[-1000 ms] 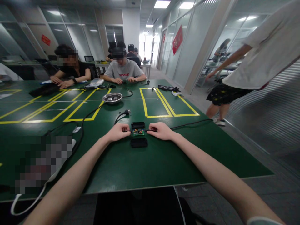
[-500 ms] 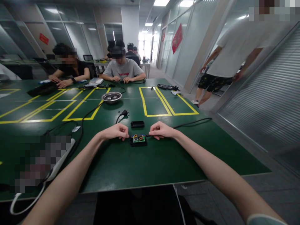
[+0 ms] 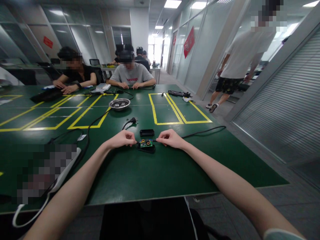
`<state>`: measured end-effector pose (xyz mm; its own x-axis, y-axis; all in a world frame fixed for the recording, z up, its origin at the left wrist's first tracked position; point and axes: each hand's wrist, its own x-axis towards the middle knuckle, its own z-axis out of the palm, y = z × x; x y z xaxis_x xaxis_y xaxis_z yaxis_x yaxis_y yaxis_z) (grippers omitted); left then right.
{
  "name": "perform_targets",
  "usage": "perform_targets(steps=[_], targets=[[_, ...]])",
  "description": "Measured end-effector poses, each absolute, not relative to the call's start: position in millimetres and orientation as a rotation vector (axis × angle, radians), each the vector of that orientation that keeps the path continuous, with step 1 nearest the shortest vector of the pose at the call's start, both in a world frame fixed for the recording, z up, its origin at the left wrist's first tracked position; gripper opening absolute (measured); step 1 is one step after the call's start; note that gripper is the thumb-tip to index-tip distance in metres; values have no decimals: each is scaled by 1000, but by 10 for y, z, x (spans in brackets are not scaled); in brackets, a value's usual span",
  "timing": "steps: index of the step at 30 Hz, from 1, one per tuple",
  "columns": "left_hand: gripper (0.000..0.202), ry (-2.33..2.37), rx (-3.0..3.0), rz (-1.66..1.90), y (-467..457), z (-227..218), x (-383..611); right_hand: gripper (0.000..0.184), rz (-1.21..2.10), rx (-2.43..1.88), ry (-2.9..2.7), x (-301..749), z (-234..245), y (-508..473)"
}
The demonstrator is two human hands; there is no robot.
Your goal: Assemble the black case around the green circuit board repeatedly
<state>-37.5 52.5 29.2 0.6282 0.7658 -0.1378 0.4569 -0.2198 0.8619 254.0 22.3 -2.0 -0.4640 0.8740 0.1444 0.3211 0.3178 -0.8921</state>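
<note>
A small green circuit board (image 3: 146, 144) with copper-coloured coils sits at or just above a black plastic case half (image 3: 148, 150), whose lower edge slants below it. My left hand (image 3: 124, 138) is closed, pinching the black cord at the board's left end. At the right end, my right hand (image 3: 170, 138) pinches the other black power cord (image 3: 205, 131), which trails off to the right. Behind the board lies a second black case half (image 3: 146, 132), hollow side up. A black plug (image 3: 133, 120) rests beyond my left hand. Whether the board touches the case is unclear.
On the green table (image 3: 175, 173) stands a metal bowl (image 3: 119, 104) holding small metal parts. Yellow tape marks rectangles. A white power strip (image 3: 65, 168) lies at left, a black tripod-like object (image 3: 178, 93) at the far side. Two people work opposite; another walks at right.
The board has risen from its case half, which now lies skewed beneath it. Both hands shifted slightly left with the cords. The person at right walked farther away.
</note>
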Motion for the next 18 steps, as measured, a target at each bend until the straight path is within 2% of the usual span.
perform_targets(steps=[5,13,18], targets=[[26,966,1860,338,526,292,-371,49,1162,-1042,-2032,2561,-28,230],[31,993,1873,393,502,293,-341,41,617,-1130,-2005,2549,-51,242],[30,981,1887,377,499,286,-331,42,694,-1055,-2091,2573,-63,243]])
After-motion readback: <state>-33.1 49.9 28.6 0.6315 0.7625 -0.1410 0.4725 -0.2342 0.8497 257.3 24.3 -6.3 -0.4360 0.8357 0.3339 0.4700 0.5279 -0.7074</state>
